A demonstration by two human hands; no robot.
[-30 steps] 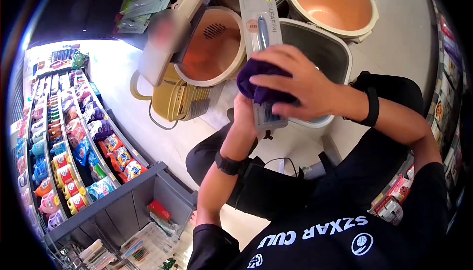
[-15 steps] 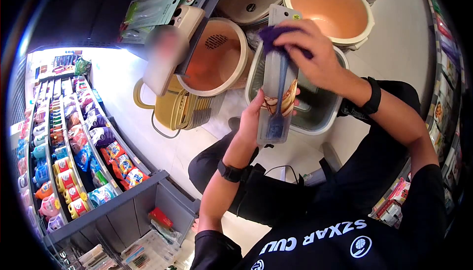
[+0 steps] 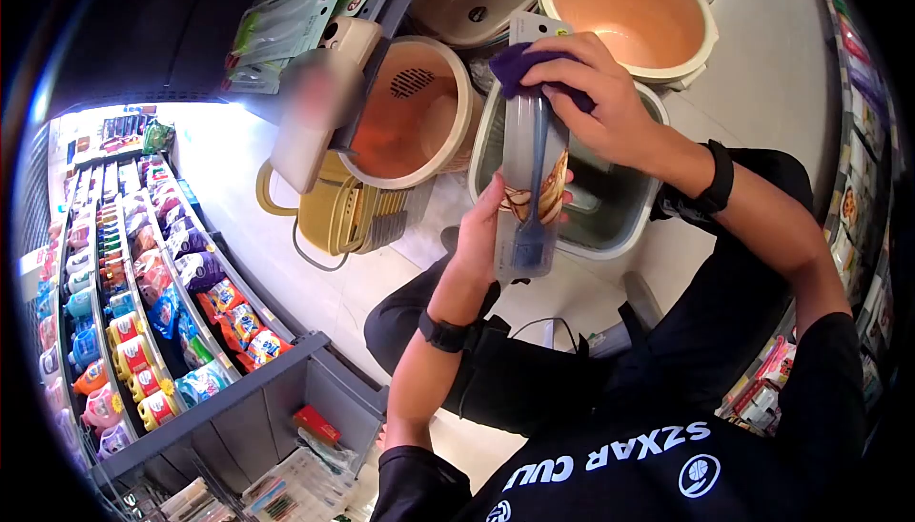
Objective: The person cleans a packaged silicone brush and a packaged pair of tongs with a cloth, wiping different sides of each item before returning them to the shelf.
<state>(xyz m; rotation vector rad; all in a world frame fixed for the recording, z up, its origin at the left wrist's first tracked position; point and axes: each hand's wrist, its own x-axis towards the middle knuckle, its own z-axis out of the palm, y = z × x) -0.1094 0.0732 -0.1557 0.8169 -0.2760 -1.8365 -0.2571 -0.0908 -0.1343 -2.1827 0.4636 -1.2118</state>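
Observation:
My left hand [image 3: 484, 222] is closed around the lower part of a long clear plastic pack [image 3: 524, 145]. Inside the pack lies a blue long-handled utensil, which looks like a basting brush [image 3: 530, 241], with a brown picture printed across the middle. A purple cloth [image 3: 519, 66] is bunched in the fingers of my right hand [image 3: 600, 93]. That cloth presses on the upper part of the pack, just below its hang-hole card. Beneath the pack stands a grey-green basin [image 3: 610, 222] with a pale rim.
Cream tubs with orange insides [image 3: 629, 7] and a yellow plastic basket [image 3: 329, 212] stand on the floor ahead. Hanging packs [image 3: 295, 21] and a white device [image 3: 315, 131] are at the upper left shelf. Shelves of detergent [image 3: 133, 331] line the left, above a grey bin [image 3: 276, 408].
My right hand and the purple cloth have shifted slightly left on the pack. The pack has stayed in my left hand. The view has moved a little.

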